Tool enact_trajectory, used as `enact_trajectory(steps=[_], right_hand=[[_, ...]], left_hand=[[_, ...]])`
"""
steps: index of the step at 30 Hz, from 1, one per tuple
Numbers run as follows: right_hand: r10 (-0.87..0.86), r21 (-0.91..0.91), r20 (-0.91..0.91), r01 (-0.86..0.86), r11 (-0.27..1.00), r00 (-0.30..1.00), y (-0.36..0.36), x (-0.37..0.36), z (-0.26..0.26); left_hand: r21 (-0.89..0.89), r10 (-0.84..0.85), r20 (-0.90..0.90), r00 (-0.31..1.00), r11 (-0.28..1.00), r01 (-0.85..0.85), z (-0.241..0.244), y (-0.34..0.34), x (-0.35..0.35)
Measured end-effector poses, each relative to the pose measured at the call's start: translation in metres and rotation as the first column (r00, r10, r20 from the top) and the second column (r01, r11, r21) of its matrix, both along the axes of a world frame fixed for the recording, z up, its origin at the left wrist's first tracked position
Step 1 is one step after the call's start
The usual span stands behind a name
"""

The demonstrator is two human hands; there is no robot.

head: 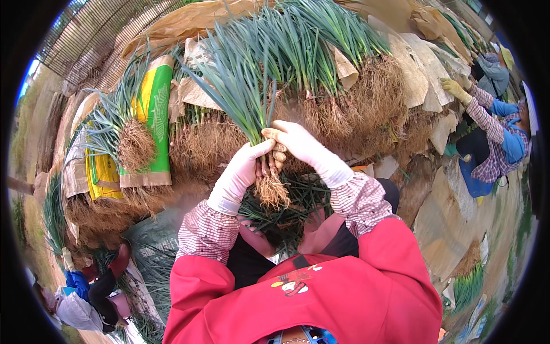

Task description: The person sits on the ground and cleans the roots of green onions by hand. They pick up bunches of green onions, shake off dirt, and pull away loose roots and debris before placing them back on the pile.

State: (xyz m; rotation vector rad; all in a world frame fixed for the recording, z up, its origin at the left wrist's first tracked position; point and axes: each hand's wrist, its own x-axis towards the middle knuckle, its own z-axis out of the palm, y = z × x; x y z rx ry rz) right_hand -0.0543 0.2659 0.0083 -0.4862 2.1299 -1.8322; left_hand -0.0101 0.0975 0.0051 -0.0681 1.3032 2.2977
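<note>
My gloved left hand [248, 161] is closed round the lower stems of a small bunch of green onions [245, 103], whose leaves point up and whose pale brown roots hang below. My right hand [294, 144], also in a whitish glove with stained fingertips, meets the same stems from the other side; its fingers are curled against them, and how firmly they grip is hidden. Behind both hands lies a long heap of green onions [296, 56], roots towards me. A separate bunch [136, 144] rests at the left on a green and yellow sack [159, 112].
Loose green leaves [296, 198] lie between my legs. Brown paper sheets [412, 73] partly cover the heap. One co-worker in checked sleeves [494, 129] sits at the right, with another person beyond; a third [79, 301] is at the lower left. A metal grille [103, 38] stands behind.
</note>
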Motion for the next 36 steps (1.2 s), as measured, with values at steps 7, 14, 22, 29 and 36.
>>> enact_trajectory(steps=[7, 14, 22, 29, 36], right_hand=[[-0.144, -0.089, -0.015, 0.142, 0.986, 0.99, 0.013, -0.021, -0.018], [0.273, -0.098, -0.047, -0.276, 0.956, 0.961, -0.023, -0.015, -0.004], [0.513, 0.617, 0.393, -0.633, 0.467, 0.763, 0.048, 0.01, 0.001], [0.022, 0.777, -0.545, 0.495, 0.389, 0.838, 0.067, -0.096, 0.004], [-0.068, 0.666, -0.534, 0.468, 0.58, 0.843, 0.043, -0.05, 0.028]], left_hand=[[0.043, -0.008, -0.096, 0.995, 0.999, 0.012, 0.012, -0.012, 0.01], [0.19, 0.011, -0.022, 1.0, 0.982, -0.006, 0.001, -0.021, 0.017], [0.142, 0.171, -0.278, 0.945, 0.98, -0.136, 0.015, -0.056, 0.013], [0.199, 0.082, -0.16, 0.984, 0.979, -0.05, 0.02, -0.018, -0.007], [-0.031, 0.182, -0.082, 0.98, 0.982, -0.185, 0.018, -0.008, -0.017]])
